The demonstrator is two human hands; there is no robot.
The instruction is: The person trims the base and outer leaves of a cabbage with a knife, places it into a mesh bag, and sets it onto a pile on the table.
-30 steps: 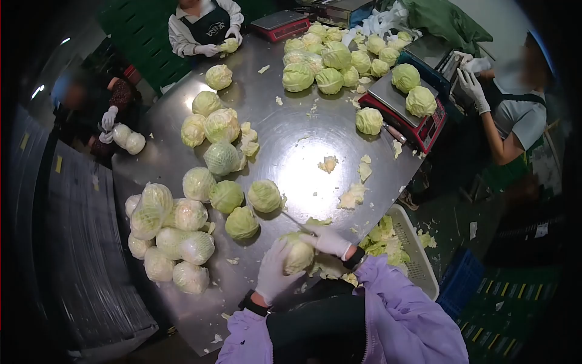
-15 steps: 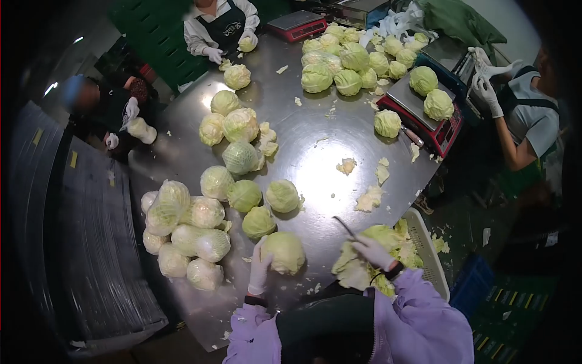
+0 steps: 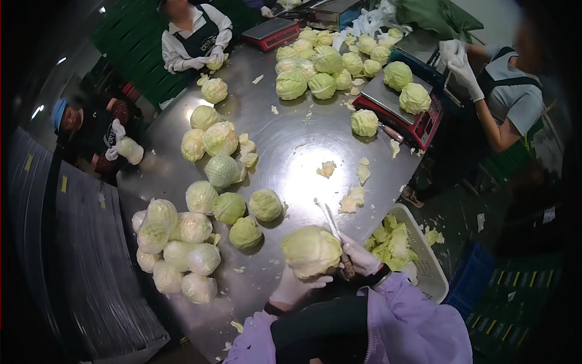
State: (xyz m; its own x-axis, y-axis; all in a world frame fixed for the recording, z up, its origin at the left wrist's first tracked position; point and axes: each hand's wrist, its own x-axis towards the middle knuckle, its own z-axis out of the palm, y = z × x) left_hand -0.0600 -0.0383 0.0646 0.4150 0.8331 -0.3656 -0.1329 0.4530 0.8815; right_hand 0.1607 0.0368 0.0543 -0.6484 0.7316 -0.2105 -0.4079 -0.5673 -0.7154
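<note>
A pale green cabbage [image 3: 310, 250] rests in my gloved left hand [image 3: 295, 287], whose fingers curl under its near side. My gloved right hand [image 3: 362, 257] is closed round the handle of a knife [image 3: 328, 217] just right of the cabbage. The knife's blade points up and away from me, close along the cabbage's right side. Beyond my left hand several bare cabbages [image 3: 245, 233] sit on the steel table [image 3: 285, 139]. Wrapped cabbages [image 3: 203, 259] are piled to the left.
A white basket [image 3: 428, 267] of trimmed leaves [image 3: 394, 242] stands at the table's right edge. Leaf scraps [image 3: 352, 199] lie nearby. A red scale [image 3: 433, 124] bears two cabbages at far right. Co-workers [image 3: 197, 36] stand around the table, one at right and others at left and back.
My left hand has brought the cabbage right and nearer to me. My right hand has let go of the loose leaves and moved left with the knife beside the cabbage. The camera view has shifted.
</note>
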